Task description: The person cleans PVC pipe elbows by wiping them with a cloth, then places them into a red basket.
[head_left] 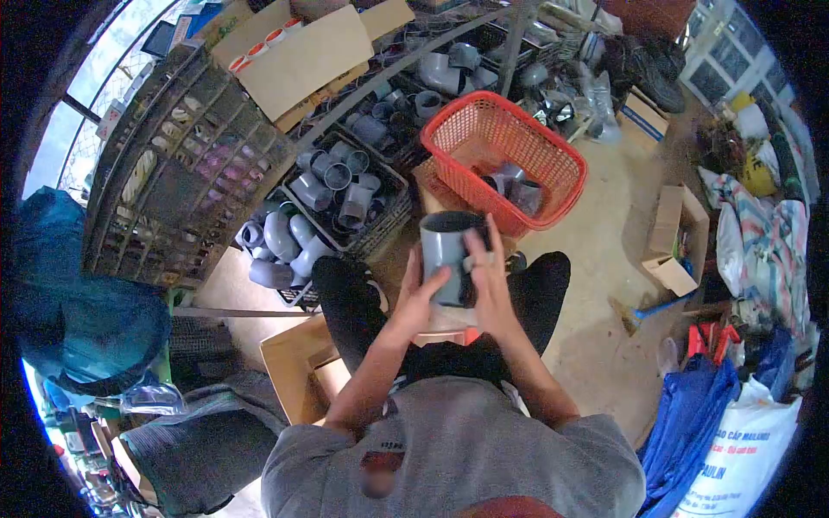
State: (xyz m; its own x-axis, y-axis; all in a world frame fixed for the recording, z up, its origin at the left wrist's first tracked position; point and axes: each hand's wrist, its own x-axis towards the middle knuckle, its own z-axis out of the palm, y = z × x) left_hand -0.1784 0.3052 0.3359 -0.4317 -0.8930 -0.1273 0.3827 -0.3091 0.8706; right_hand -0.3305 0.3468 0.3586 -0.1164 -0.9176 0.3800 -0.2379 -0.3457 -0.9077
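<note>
Between my two hands is a grey plastic pipe fitting [442, 250], its wide round mouth tilted up and away from me. My left hand [420, 293] is closed around its near left side, with the thumb across the front. On the right side, my right hand [489, 281] grips the fitting, its fingers blurred by motion. Just beyond stands a red plastic basket [566, 186] with a few grey fittings [522, 192] at its bottom.
A black crate [393, 216] full of grey fittings stands left of the basket. Curved elbows [281, 237] fill another basket beside it. A cardboard box [289, 358] sits by my left leg. Another open box [678, 233] and blue bags [691, 423] are to the right.
</note>
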